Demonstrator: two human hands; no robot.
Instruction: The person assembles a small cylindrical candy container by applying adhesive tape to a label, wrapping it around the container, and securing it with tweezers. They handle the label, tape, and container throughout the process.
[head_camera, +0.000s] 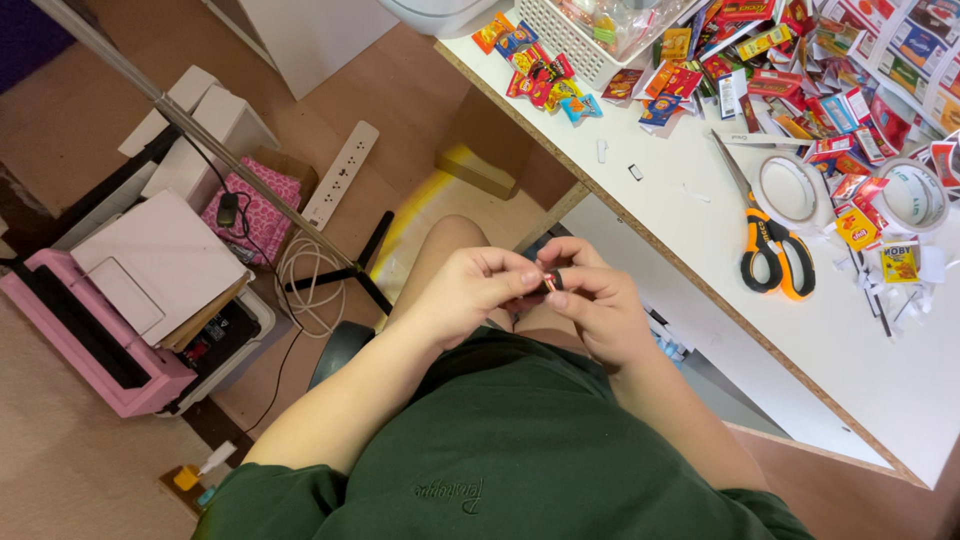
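Both my hands meet over my lap, in front of my green shirt. My left hand and my right hand pinch one tiny dark-and-red packet between their fingertips. The packet is mostly hidden by my fingers. It looks like the miniature snack packets piled on the white table to the right. My hands are below and left of the table's edge, apart from it.
On the table lie orange-handled scissors, two tape rolls, a white basket and printed cut-out sheets. On the floor at left sit a pink machine, white boxes, a power strip and cables.
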